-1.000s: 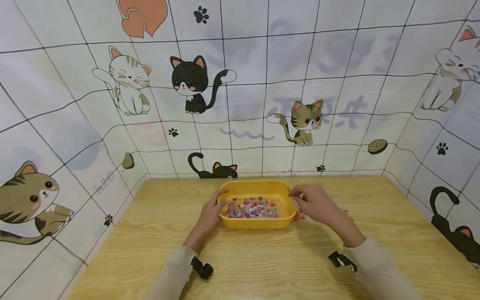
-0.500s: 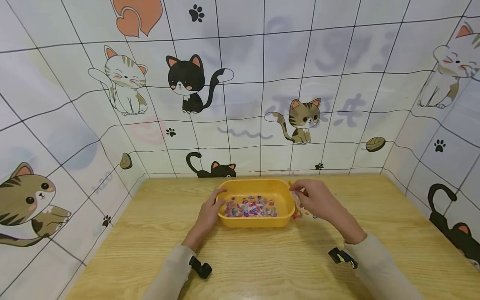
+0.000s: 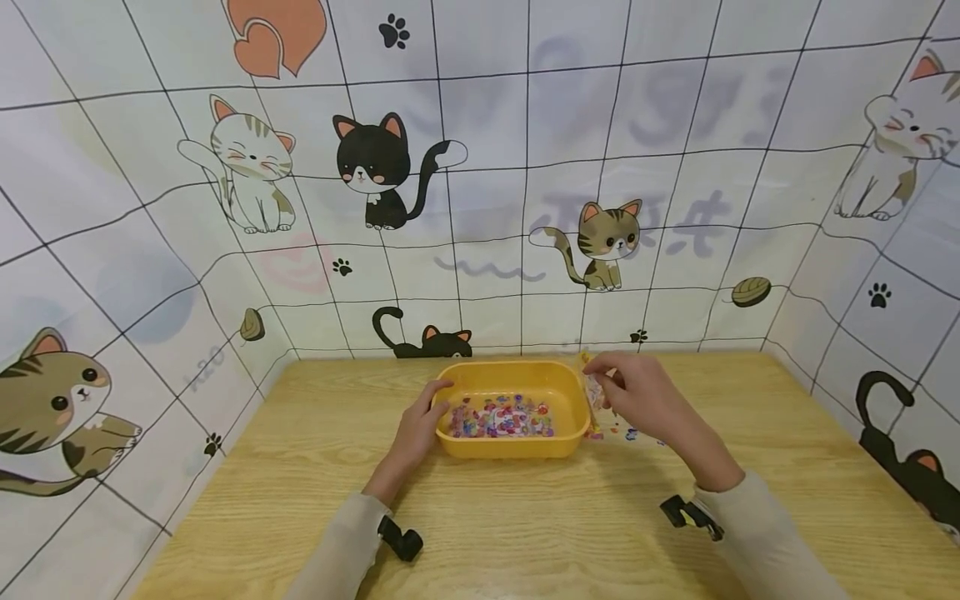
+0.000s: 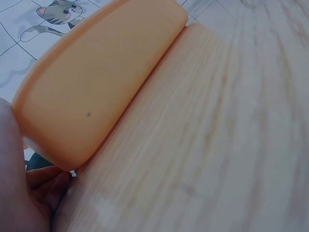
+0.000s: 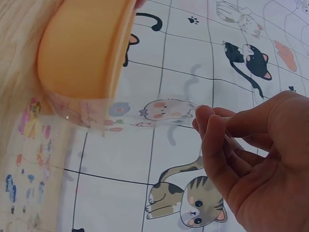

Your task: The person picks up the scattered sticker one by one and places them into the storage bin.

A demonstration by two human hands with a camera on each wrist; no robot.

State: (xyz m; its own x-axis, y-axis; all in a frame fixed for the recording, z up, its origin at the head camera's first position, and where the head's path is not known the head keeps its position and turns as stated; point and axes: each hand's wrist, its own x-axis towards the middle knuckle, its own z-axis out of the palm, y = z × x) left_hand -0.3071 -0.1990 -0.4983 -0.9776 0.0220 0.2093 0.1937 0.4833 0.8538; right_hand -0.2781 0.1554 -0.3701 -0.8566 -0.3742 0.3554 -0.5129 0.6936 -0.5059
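Observation:
A yellow plastic basin (image 3: 513,447) stands on the table with several small colourful pieces (image 3: 498,419) across its floor. My left hand (image 3: 415,429) grips the basin's left end, thumb at the rim and fingers outside; in the left wrist view the hand (image 4: 19,179) is partly cut off. At the basin's right end, my right hand (image 3: 639,396) pinches a clear printed film strip (image 5: 166,110) between thumb and fingertips. The strip shows a pale cartoon figure and a blue flower, and reaches across to the basin's outer wall. Whether it sticks there I cannot tell.
Small colourful prints (image 5: 31,181) lie on the wooden table (image 3: 510,525) to the right of the basin. Behind it rises a wall covering (image 3: 495,208) with cartoon cats and a grid. Black wrist cameras (image 3: 401,538) sit at both sleeves.
My right hand has shifted slightly away from the basin, and more of the clear strip shows beside the rim. The left hand keeps its hold on the basin.

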